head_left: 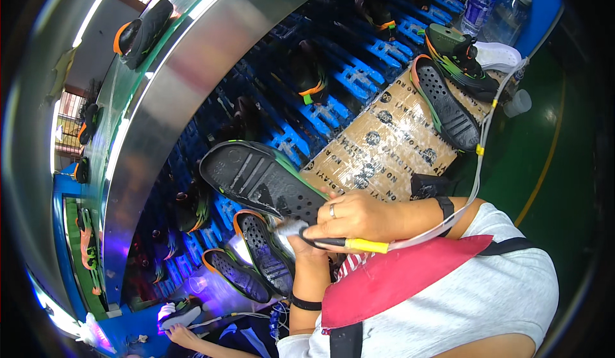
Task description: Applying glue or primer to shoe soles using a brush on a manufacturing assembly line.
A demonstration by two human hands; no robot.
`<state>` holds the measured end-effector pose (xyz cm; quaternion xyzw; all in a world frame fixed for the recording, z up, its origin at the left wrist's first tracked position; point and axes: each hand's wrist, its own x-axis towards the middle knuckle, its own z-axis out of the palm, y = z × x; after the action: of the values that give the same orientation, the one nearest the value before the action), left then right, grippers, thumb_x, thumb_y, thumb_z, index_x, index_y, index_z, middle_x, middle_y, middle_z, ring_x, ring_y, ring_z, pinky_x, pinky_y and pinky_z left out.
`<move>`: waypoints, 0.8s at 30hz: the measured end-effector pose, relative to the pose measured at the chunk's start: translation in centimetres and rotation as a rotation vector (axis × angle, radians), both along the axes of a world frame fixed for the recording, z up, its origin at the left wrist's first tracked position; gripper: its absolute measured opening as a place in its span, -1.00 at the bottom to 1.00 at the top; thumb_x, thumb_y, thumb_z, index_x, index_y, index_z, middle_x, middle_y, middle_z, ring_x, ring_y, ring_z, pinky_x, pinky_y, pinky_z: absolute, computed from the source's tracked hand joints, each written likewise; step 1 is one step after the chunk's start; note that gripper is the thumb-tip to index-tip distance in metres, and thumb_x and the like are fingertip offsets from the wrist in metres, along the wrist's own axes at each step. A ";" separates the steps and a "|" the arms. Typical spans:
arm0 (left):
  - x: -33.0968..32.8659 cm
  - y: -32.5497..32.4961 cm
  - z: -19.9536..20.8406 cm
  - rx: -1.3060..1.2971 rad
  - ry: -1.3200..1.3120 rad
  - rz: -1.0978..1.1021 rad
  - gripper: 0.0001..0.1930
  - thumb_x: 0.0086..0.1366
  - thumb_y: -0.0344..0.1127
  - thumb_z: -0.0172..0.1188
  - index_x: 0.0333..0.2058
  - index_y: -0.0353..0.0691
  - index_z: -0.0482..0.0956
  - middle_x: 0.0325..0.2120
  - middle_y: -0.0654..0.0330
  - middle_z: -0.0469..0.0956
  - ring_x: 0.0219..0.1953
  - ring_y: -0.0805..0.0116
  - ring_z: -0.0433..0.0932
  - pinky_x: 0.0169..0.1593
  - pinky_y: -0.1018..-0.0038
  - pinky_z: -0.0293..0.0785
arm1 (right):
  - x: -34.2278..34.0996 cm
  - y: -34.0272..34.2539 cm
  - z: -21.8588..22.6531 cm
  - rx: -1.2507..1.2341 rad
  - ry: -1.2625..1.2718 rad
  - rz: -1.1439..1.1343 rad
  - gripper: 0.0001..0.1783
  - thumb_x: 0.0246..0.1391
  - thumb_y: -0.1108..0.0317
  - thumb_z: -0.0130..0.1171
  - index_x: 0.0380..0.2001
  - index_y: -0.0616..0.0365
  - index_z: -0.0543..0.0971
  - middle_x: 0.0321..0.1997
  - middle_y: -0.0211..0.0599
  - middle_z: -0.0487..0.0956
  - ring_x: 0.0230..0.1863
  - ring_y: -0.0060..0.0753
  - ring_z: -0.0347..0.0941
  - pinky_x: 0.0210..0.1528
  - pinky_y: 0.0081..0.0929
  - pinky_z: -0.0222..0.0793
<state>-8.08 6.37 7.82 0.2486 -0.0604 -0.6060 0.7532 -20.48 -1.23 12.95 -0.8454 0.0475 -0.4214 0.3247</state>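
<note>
A black shoe sole (262, 178) with a green edge, grooves and round holes is held up in front of me, bottom side showing. My left hand (305, 248) grips its near end from below, the fingers mostly hidden. My right hand (349, 216), wearing a ring, is closed round a brush (365, 245) with a black and yellow handle and a pale tube at its rear. The whitish bristles (291, 228) are at the sole's near end, just above my left hand. Just below it stand two more soles, one with an orange rim (262, 249) and one smaller-looking (237, 274).
Blue slatted racks (359, 82) carry several shoes beyond the sole. Printed cardboard (378, 140) lies to the right, with another sole (445, 101) and a shoe upper (464, 60). Bottles (477, 5) stand behind. A curved metal hood (147, 101) spans the left. A co-worker's hand (182, 335) holds a shoe.
</note>
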 end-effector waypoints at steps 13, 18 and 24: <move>3.0 -0.8 0.5 -0.244 0.238 -0.005 -0.34 0.16 0.26 -0.14 0.04 -0.14 0.30 -0.07 -0.09 0.35 -0.02 -0.05 0.32 0.02 0.13 0.32 | -1.3 -0.4 1.0 0.576 0.079 0.476 -0.68 -0.18 0.40 0.26 -0.25 0.16 0.56 -0.49 -0.17 0.52 -0.45 -0.23 0.47 -0.39 -0.44 0.35; 4.3 -1.0 0.9 -0.291 -0.088 -0.031 -0.34 0.14 0.26 -0.09 0.05 -0.11 0.30 -0.08 -0.11 0.37 -0.05 -0.06 0.36 0.01 0.14 0.36 | -1.4 -1.0 0.6 0.447 0.103 0.350 -0.69 -0.15 0.50 0.26 -0.23 0.19 0.56 -0.48 -0.25 0.52 -0.51 -0.40 0.45 -0.49 -0.53 0.31; 5.1 -0.9 3.2 -0.061 -0.191 0.050 -0.25 0.03 0.26 0.07 0.00 -0.29 0.32 -0.21 -0.15 0.45 -0.17 -0.09 0.47 -0.13 0.18 0.49 | -1.8 -1.1 1.7 0.526 0.085 0.478 -0.69 -0.16 0.39 0.26 -0.24 0.08 0.56 -0.47 -0.21 0.52 -0.45 -0.26 0.47 -0.42 -0.44 0.36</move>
<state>-3.03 5.51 10.98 0.2838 -0.1441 -0.5583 0.7662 -22.32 -2.37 14.65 -0.7368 -0.0314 -0.2713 0.6185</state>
